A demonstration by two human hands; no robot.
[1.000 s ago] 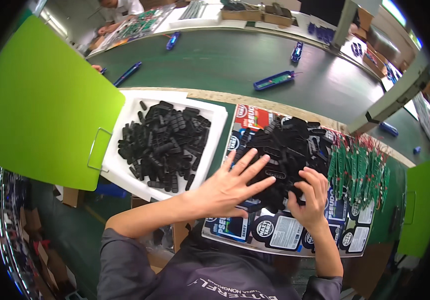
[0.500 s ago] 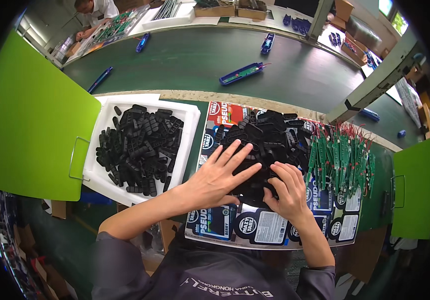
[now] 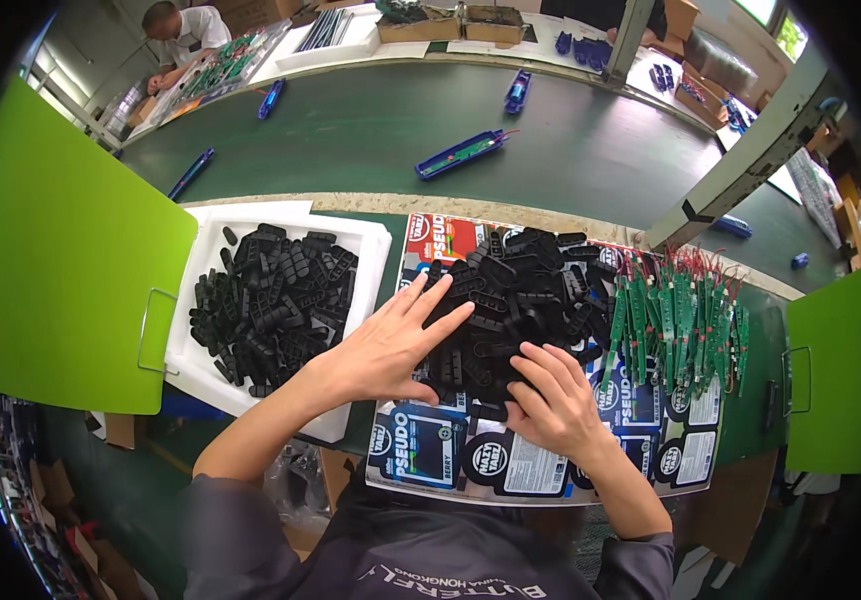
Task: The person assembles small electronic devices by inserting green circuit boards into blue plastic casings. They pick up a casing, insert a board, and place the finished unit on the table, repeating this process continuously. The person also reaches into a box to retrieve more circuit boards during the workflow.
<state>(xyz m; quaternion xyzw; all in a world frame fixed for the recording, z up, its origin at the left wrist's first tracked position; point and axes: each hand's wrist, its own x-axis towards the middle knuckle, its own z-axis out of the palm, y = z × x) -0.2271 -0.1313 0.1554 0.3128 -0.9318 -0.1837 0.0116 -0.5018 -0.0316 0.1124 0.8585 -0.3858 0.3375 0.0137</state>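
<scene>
A loose heap of small black plastic parts [image 3: 540, 280], oblong with small recesses, lies on a flat printed sheet [image 3: 530, 490] before me. My left hand [image 3: 387, 348] rests at the heap's left edge, fingers spread and thumb apart, holding nothing I can see. At the near right side of the heap my right hand [image 3: 553, 402] lies palm down; its fingers bend loosely over the parts, with the thumb apart. Left of the sheet, a white foam tray [image 3: 375, 262] holds more of these black parts. Green circuit boards [image 3: 675, 320] with red wires are piled at the sheet's right.
Beyond runs a dark green conveyor belt [image 3: 330, 120] carrying blue casings, one open casing [image 3: 460, 153] with a board inside. Bright green panels stand at left [image 3: 60, 260] and right [image 3: 830, 375]. A metal post [image 3: 740, 150] rises at right. Another person [image 3: 188, 35] works at the far left.
My left hand has drawn back leftward, uncovering more black parts. My right hand has shifted slightly left and down. The casings on the belt have moved a little left, and the view has shifted slightly.
</scene>
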